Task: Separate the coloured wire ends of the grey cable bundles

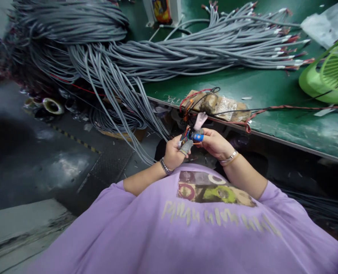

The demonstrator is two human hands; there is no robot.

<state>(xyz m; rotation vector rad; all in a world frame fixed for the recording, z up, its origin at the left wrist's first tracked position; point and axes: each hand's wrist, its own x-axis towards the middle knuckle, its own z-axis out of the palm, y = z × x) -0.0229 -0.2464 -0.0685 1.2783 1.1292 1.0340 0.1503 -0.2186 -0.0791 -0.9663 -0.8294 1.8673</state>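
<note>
In front of my purple shirt, my left hand (pixel 174 152) is closed around the end of a grey cable, its thumb in a grey finger cover. Thin coloured wires (pixel 186 133) fan out from the top of this grip. Close beside it on the right, my right hand (pixel 216 144) pinches with covered fingertips, one wrapped in blue. A short orange wire (pixel 196 143) runs between the two hands and into the right pinch. Just above the fingers is a pale pink strip (pixel 200 120). Grey cables (pixel 150 114) hang off the bench down towards my left hand.
A big bundle of grey cables (pixel 169 57) with stripped ends lies across the green bench (pixel 285 131). At the bench edge sits a taped wooden block (pixel 222 106) with red and black wires. A green fan (pixel 328 76) stands right. Coils (pixel 53 105) lie low on the left.
</note>
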